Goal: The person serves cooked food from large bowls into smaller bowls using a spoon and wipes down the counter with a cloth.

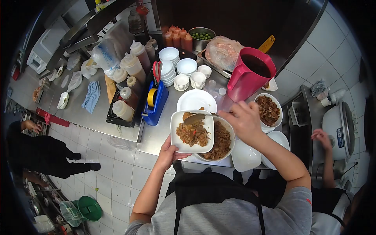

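Note:
My left hand [168, 154] grips the lower edge of a square white dish [175, 144] bearing brown shredded food with small red bits. My right hand [243, 120] is closed on the handle end of a metal spoon [194, 118], whose bowl rests over the food in that dish. Partly hidden under the dish, a round white bowl [234, 141] holds more shredded brown food. Behind the dish lies a white plate [197, 100]. To the right are an unfilled squarish white bowl [246, 156] and another bowl of shredded food [268, 111].
A pink pitcher [245, 80] of dark liquid stands beyond my right hand. Stacked white bowls [187, 66], squeeze bottles [133, 66] and a blue tape dispenser [157, 105] crowd the counter. Other people work at the left and right; a co-worker's hand [322, 138] is near the rice cooker [333, 127].

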Tool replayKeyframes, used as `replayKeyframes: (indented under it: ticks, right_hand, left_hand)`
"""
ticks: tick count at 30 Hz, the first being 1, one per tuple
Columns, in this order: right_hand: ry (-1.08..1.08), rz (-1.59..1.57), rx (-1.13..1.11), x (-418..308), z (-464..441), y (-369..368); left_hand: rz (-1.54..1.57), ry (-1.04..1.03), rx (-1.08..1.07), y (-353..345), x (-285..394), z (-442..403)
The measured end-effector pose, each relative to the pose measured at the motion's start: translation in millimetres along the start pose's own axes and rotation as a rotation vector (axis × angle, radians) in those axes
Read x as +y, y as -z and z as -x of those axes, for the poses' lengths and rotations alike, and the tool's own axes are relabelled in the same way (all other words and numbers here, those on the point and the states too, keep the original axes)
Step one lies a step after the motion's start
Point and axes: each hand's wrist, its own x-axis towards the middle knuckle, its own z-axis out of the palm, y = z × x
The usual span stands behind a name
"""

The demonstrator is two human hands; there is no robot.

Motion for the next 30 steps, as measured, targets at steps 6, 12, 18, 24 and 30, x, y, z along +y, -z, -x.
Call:
replayKeyframes:
  ticks: [6, 12, 18, 24, 30]
  right_hand:
    - [-0.243, 0.153, -0.102, 36.6, 16.6, 10.8]
    - [-0.143, 0.218, -0.273, 36.1, 47.8, -39.0]
    - [-0.238, 0.245, -0.526, 17.6, 38.6, -72.4]
    - [-0.405, 0.096, -0.709, 17.8, 37.9, -96.3]
    - [-0.628, -0.205, -0.742, 39.0, 68.0, -94.7]
  left_hand:
    - [-0.057, -0.049, 0.052, 20.7, 4.9, -0.2]
    - [-0.028, -0.068, 0.174, 41.0, 9.3, 17.4]
    - [0.000, -0.092, 0.234, 49.5, 9.6, 23.4]
    - [-0.001, -0.050, 0.214, 53.5, 1.9, 20.9]
    - [-0.003, -0.011, 0.176, 46.9, 0.9, 15.4]
